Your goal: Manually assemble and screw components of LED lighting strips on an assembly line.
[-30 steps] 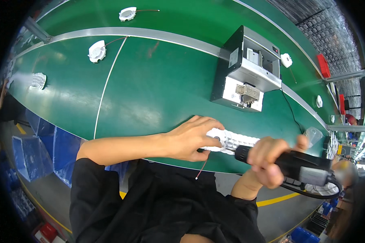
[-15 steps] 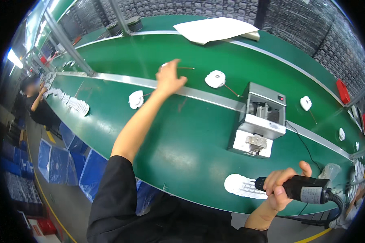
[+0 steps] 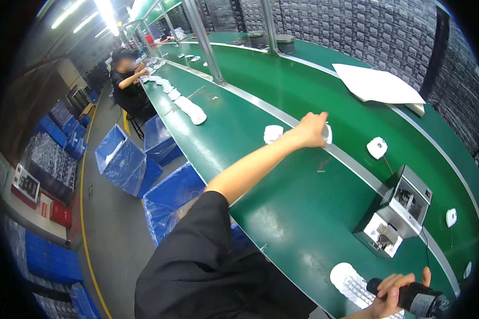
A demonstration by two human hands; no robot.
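The left hand (image 3: 310, 131) curves over a white rounded plastic part (image 3: 329, 135) beside the silver metal rail (image 3: 356, 168), whether gripping unclear, while the right hand (image 3: 389, 299)'s fingers clasp a black cylindrical power tool (image 3: 419, 300).

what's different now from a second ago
The left hand has left the row of white parts, moving forward and left to a single white part by the metal rail; its grip is unclear. The right hand still holds the black power tool.
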